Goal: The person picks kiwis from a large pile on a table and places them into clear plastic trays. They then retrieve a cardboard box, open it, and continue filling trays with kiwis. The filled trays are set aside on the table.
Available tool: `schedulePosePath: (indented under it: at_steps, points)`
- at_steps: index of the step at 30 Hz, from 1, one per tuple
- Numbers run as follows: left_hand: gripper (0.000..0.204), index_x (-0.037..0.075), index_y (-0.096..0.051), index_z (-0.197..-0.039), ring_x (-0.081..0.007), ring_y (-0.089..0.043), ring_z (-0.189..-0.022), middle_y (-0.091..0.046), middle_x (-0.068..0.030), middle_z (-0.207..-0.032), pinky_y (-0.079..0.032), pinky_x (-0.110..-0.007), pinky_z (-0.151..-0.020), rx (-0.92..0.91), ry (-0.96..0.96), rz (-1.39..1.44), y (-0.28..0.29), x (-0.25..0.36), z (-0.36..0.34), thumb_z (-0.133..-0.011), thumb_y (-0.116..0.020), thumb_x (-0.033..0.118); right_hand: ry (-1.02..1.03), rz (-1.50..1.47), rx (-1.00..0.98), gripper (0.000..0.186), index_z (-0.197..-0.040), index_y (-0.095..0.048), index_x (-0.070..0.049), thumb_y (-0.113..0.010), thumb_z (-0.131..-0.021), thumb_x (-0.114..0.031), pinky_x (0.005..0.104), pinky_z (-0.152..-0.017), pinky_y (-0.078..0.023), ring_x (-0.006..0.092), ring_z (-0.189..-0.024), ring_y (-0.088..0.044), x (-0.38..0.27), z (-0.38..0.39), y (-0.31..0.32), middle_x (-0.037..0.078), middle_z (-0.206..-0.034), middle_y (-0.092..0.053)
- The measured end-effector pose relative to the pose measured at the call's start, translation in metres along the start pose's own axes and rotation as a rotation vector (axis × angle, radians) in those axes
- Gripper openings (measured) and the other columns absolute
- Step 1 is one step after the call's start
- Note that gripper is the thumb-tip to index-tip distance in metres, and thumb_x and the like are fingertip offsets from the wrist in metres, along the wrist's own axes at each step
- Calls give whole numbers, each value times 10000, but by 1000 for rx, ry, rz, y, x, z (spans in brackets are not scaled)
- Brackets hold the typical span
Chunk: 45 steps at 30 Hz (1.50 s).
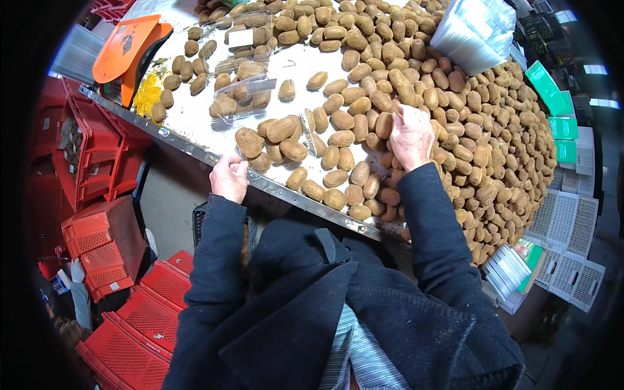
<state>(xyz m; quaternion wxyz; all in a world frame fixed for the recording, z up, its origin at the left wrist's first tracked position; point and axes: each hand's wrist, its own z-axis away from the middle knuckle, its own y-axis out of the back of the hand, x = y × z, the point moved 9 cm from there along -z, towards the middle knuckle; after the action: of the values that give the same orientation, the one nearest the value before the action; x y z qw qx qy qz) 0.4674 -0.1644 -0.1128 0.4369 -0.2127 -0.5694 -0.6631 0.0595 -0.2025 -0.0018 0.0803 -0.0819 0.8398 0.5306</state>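
Observation:
At the table's near edge my left hand (229, 179) is closed on the corner of a clear plastic punnet (307, 135), whose outline is hard to make out. Several brown kiwis (281, 129) lie in it. My right hand (413, 136) reaches into the edge of the big heap, its fingers curled round a kiwi (383, 125) that partly shows beside the thumb. Between the two hands, loose kiwis (341, 139) are spread over the white tabletop (292, 62). Beyond the left hand stand filled clear punnets (242, 97) with kiwis inside.
A large heap of kiwis (494, 143) covers the right side. Stacked clear punnets (474, 32) rest on it. At the far left are an orange scale (127, 55) and yellow netting (148, 91). Red crates (107, 240) stand left of the table, near another person's arm (80, 292).

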Motion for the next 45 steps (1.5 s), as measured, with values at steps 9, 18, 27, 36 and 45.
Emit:
schedulePosePath:
  at_steps: [9,18,27,36,45]
  points:
    - [185,-39,-653,-974,-111,-649,-555,-704,-92,-722,-525,-295,-508,-38,97,162,1,-15,-2,-890,-766,80,320,186,-346,412,-1135,-631,-74,-675,-726,-68,544,-1018,-363,347,-1150,-556,-59,25,-67,134,-1075,-650]
    - [210,-44,-671,-1023,-139,-716,-617,-731,-96,-767,-540,-295,-522,-90,191,237,1,-12,10,-932,-724,138,360,-363,-251,502,-1274,-618,-68,-710,-782,-34,453,-957,-493,368,-1145,-590,-126,17,-15,175,-1227,-627]
    - [226,-39,-647,-1104,-121,-706,-648,-715,-72,-807,-509,-248,-470,-116,220,246,-1,-7,13,-943,-715,104,542,-387,-357,532,-1292,-607,-66,-773,-792,-136,517,-1071,-405,381,-1337,-487,-211,58,-39,189,-1365,-563]
    - [167,-42,-649,-1061,-144,-711,-605,-699,-84,-773,-523,-278,-437,-58,169,268,-4,-15,-1,-916,-698,23,227,-372,-231,289,-1125,-687,-45,-768,-852,-98,409,-871,-527,325,-985,-666,-106,75,10,137,-1101,-706]
    - [231,-2,-684,-1075,-186,-712,-670,-721,-111,-866,-593,-345,-650,3,79,-99,21,-24,-30,-877,-735,108,62,-373,-156,154,-1016,-690,-78,-723,-872,-120,422,-792,-491,300,-839,-659,-50,113,61,96,-912,-702]
